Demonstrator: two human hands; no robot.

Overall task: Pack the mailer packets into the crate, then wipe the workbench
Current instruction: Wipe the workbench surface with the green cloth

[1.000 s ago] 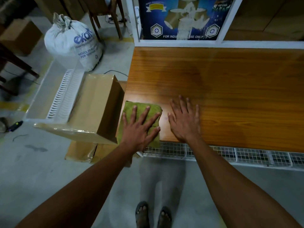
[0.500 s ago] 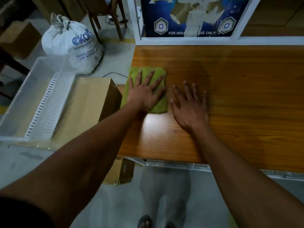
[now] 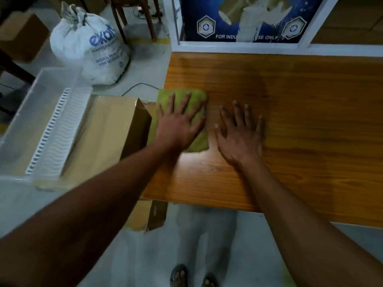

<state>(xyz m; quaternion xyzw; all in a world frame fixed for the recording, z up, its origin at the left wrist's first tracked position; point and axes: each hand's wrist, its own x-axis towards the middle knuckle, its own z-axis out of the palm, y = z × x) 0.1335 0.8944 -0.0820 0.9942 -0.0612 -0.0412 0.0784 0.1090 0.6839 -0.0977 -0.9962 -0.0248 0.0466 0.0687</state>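
Two hands: both laid flat on the wooden worktop [image 3: 290, 112], fingers straight and spread.
Left hand [image 3: 176, 125]: pressing down on a folded green cloth [image 3: 199, 139], gripping nothing.
Right hand [image 3: 240, 135]: palm down on bare wood just right of the cloth, holding nothing.
Cloth: at the worktop's left edge, slightly overhanging it.
Crate [image 3: 35, 112]: clear plastic, left of the worktop, resting on a cardboard box [image 3: 107, 129].
Sack [image 3: 91, 50]: white, on the floor beyond the crate.
Mailer packets: cannot tell.
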